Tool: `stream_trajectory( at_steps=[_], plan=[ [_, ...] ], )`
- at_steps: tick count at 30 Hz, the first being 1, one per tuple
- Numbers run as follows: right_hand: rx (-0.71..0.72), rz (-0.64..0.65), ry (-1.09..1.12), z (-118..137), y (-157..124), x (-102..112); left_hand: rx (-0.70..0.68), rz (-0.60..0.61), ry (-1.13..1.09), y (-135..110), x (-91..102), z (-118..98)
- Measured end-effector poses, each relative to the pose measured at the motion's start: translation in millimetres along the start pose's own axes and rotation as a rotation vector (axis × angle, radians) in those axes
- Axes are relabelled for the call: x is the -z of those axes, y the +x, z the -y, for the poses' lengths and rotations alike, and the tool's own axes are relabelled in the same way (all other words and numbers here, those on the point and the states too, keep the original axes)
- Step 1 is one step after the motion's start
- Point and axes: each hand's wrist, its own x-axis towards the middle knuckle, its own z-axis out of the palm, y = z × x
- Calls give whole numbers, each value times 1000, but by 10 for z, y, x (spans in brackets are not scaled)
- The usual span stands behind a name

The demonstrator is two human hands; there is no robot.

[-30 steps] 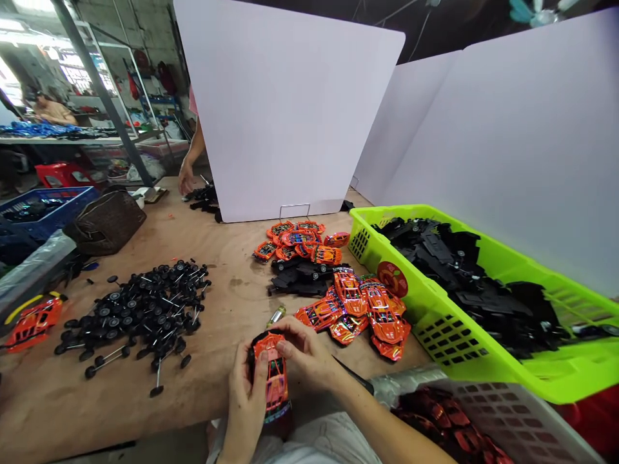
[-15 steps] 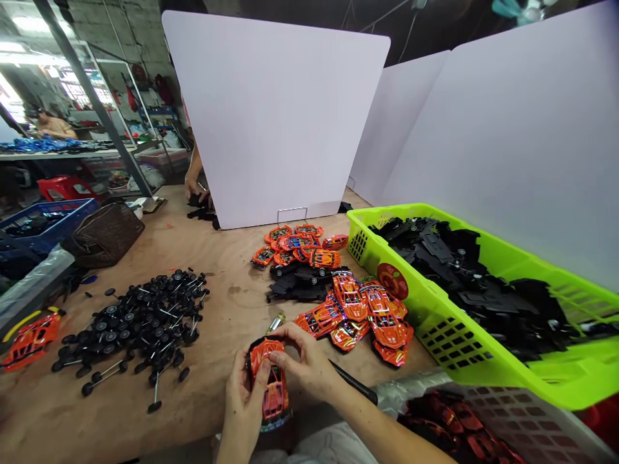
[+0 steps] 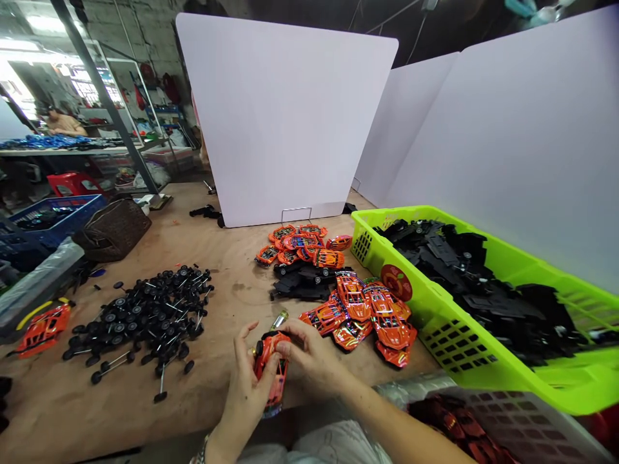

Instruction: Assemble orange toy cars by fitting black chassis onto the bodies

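Note:
Both my hands hold one orange toy car [image 3: 271, 370] at the near edge of the wooden table [image 3: 227, 258]. My left hand [image 3: 246, 386] cups it from the left, thumb on the body and fingers raised. My right hand [image 3: 309, 357] pinches the car's front end from the right. Just beyond the car lies a small screwdriver [image 3: 279, 318]. A heap of orange car shells [image 3: 367, 309] sits to the right of my hands, and a pile of black wheels on axles [image 3: 145, 316] to the left.
A lime-green basket [image 3: 435, 322] of black chassis parts stands at the right, a white crate [image 3: 488, 412] of red shells in front of it. More orange shells and black chassis [image 3: 302, 258] lie mid-table before white divider boards [image 3: 285, 116]. A brown bag [image 3: 111, 229] and a blue crate [image 3: 53, 212] are far left.
My hands have turned the car and my left fingers have lifted off it. The co-worker's hand by the divider has gone from sight.

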Motion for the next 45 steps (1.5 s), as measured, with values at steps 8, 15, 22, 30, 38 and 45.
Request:
stream_trajectory(
  at_steps=[8, 15, 22, 30, 38, 45],
  plan=[
    [-116, -120, 333, -203, -75, -98, -159, 8, 288, 30, 269, 63],
    [25, 91, -172, -231, 119, -157, -186, -101, 466, 98, 366, 314],
    [56, 48, -310, -270, 115, -193, -102, -199, 147, 56, 316, 452],
    [133, 225, -295, -215, 240, -52, -150, -232, 181, 40, 233, 494],
    [239, 183, -375, -295, 260, -78, -230, -281, 280, 56, 238, 531],
    [-26, -129, 178, -347, 75, -521, -175, -435, -84, 25, 165, 500]
  ],
)
